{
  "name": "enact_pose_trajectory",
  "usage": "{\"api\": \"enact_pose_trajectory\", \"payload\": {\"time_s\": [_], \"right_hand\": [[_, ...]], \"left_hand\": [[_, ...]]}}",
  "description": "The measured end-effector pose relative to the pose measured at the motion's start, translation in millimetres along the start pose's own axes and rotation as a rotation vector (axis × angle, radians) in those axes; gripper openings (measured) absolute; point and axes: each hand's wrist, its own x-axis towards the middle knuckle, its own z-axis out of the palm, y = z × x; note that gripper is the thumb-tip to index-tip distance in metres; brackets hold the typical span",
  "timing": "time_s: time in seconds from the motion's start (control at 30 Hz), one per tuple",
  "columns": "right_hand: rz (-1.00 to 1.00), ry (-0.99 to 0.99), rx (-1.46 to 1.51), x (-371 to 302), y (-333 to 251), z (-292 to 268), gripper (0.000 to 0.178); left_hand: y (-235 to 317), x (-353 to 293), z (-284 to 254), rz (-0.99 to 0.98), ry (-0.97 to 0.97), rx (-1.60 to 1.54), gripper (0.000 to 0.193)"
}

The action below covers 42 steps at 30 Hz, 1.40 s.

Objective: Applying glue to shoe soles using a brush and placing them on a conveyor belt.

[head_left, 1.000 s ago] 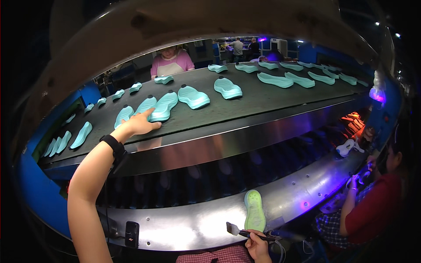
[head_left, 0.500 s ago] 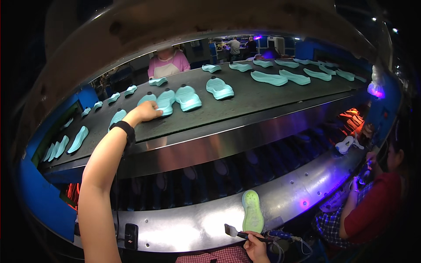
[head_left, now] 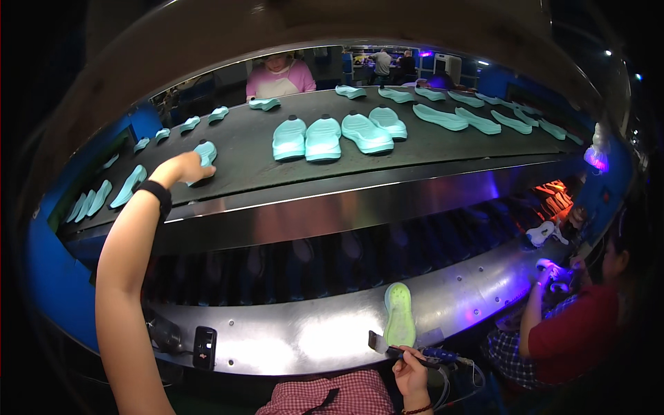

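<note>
My left hand (head_left: 182,169) reaches over the dark belt, its fingers closed around the near end of a teal shoe sole (head_left: 205,151). Part of that sole is hidden behind the fingers. In my right hand (head_left: 411,373), low in the picture, is a flat brush (head_left: 377,342) with a dark handle, its bristles pointing left. Just beyond that hand, a yellow-green shoe sole (head_left: 399,312) lies on the metal ledge (head_left: 277,339). Several teal soles (head_left: 323,138) stand grouped on the belt to the right of my left hand.
More teal soles (head_left: 440,117) lie along the belt (head_left: 242,155) on both sides. A black phone-like device (head_left: 204,348) rests on the ledge. At right, a co-worker in red (head_left: 577,332) handles a pale shoe part; another person (head_left: 282,77) stands across the belt. Orange heaters glow (head_left: 553,198).
My left hand has moved left from the middle soles to another teal sole. The middle soles now stand closer together. My right hand still holds the brush.
</note>
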Motion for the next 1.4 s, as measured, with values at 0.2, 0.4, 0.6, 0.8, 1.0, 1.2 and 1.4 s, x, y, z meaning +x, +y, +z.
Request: {"api": "enact_pose_trajectory", "payload": {"time_s": [0.2,0.4,0.6,0.8,1.0,1.2,1.4], "right_hand": [[-0.047,-0.047,-0.028,-10,1,18,0.019],[-0.155,-0.150,-0.119,-16,7,41,0.023],[-0.186,-0.298,-0.158,-30,10,61,0.022],[-0.044,-0.486,-0.234,-41,34,92,0.022],[0.098,-0.508,-0.388,-29,73,102,0.018],[0.118,-0.471,-0.568,-18,83,111,0.018],[-0.180,-0.503,-0.914,-27,93,137,0.018]], "left_hand": [[-32,-51,44,0.114,0.377,-0.196,0.039],[-29,-132,110,0.237,0.997,-1.626,0.024],[-46,-210,201,0.527,-0.170,-2.315,0.051],[39,-265,317,0.271,-0.990,-2.624,0.078],[84,-294,341,0.101,-1.174,-2.920,0.087],[87,-297,334,0.103,-1.102,-2.918,0.086],[110,-300,333,-0.251,-0.700,-2.820,0.074]]}}
